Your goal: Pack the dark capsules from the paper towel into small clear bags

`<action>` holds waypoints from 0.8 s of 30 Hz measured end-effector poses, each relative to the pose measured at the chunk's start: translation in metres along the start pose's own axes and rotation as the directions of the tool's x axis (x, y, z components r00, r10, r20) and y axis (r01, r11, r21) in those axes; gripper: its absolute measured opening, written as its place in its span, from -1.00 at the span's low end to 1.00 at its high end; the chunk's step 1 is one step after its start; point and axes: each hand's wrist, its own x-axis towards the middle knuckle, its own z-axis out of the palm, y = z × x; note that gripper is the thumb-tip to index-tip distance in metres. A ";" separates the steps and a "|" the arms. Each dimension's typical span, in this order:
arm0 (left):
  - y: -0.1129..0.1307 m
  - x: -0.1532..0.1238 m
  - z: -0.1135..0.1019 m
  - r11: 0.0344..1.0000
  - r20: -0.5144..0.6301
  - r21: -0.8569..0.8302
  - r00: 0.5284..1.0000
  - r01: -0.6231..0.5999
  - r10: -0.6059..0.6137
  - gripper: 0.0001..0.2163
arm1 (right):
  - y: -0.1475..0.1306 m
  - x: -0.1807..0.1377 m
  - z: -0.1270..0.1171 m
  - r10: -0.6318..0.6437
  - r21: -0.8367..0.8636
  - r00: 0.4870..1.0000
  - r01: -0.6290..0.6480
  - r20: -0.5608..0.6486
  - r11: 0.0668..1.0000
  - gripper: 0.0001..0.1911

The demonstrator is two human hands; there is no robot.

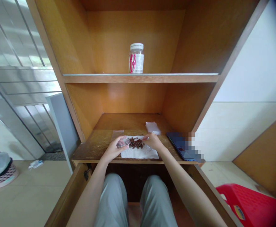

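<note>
My left hand (115,149) is closed around a small clear plastic bag (123,142), its mouth turned toward a pile of small dark reddish-brown beads or seeds (136,143). The pile lies on a white paper sheet (140,154) on the wooden shelf. At the pile's right edge is my right hand (153,140), fingertips pressed together; whatever is between them is too small to make out. Another flat clear bag (117,134) lies just behind my left hand. Beyond my right hand sits a stack of clear bags (153,127).
A dark tablet or phone (182,146) lies at the shelf's right. On the upper shelf stands a white-capped jar (136,59). An open drawer (77,192) extends below, around my legs. A red plastic stool (251,205) is at lower right, a lined basket (2,173) at far left.
</note>
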 end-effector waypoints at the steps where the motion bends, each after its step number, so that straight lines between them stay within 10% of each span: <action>1: 0.000 0.000 0.000 1.000 -0.002 -0.007 1.000 -0.002 0.002 -0.56 | -0.001 0.000 0.001 0.012 -0.022 1.000 -0.012 0.010 1.000 -0.81; 10: 0.004 -0.001 0.000 0.999 -0.004 -0.025 1.000 0.024 -0.024 -0.56 | -0.005 0.006 0.002 0.059 -0.002 0.992 -0.060 -0.108 0.998 -0.88; 24: -0.002 0.001 0.002 0.990 -0.072 -0.136 0.997 0.027 -0.037 -0.50 | -0.067 -0.012 0.021 -0.278 0.499 0.952 0.305 -0.130 0.811 -0.91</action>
